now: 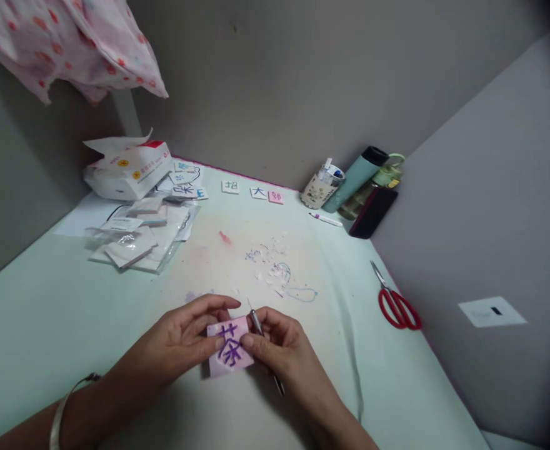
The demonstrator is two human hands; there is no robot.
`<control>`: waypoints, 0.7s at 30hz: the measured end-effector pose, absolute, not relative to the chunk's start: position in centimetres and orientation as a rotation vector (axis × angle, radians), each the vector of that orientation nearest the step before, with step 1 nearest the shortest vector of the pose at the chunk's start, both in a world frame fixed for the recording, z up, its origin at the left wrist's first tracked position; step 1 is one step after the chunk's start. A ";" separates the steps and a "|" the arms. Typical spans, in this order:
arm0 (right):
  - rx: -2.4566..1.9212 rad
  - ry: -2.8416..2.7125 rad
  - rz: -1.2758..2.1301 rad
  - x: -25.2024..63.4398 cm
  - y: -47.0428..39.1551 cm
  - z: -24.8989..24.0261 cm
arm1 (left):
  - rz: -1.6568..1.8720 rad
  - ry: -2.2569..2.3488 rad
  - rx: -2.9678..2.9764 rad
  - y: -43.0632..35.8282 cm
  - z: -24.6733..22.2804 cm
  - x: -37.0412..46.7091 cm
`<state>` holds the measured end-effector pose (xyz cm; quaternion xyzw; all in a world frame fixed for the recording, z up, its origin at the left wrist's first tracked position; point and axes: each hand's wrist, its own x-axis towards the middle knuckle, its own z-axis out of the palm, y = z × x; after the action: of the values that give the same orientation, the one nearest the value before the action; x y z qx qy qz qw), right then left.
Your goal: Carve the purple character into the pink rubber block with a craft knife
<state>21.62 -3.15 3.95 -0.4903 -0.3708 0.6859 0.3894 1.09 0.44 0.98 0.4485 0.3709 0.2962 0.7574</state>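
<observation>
A small pink square piece (215, 364) with a raised purple character is held up over the table near the front middle. My left hand (181, 340) grips its left side, thumb on its face. My right hand (284, 344) pinches its right edge with the thumb and also holds a slim metal craft knife (256, 321), its thin tip pointing up and away. The knife's lower end sticks out beneath my right palm. Shavings (279, 272) and blue marks lie on the pale work surface beyond my hands.
Red-handled scissors (398, 309) lie at the right. Behind are a pen cup (319, 191), a teal bottle (357, 178), a dark phone-like object (373, 212), a marker (326, 219) and small character tiles (230, 187). Plastic-bagged blocks (139, 240) and a tissue pack (132, 169) sit left.
</observation>
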 end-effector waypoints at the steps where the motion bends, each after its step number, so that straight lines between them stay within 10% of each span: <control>1: -1.253 -0.936 1.746 21.6 -3.1 3.9 | 0.652 0.839 0.980 0.5 1.0 1.1; 21: -0.962 -0.566 2.039 21.3 -3.4 3.2 | 0.564 0.511 0.873 0.2 1.4 0.6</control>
<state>21.34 -3.41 3.25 -0.3798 -0.2236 0.8049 0.3974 0.64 0.17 1.40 0.4125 0.2416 0.2663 0.8370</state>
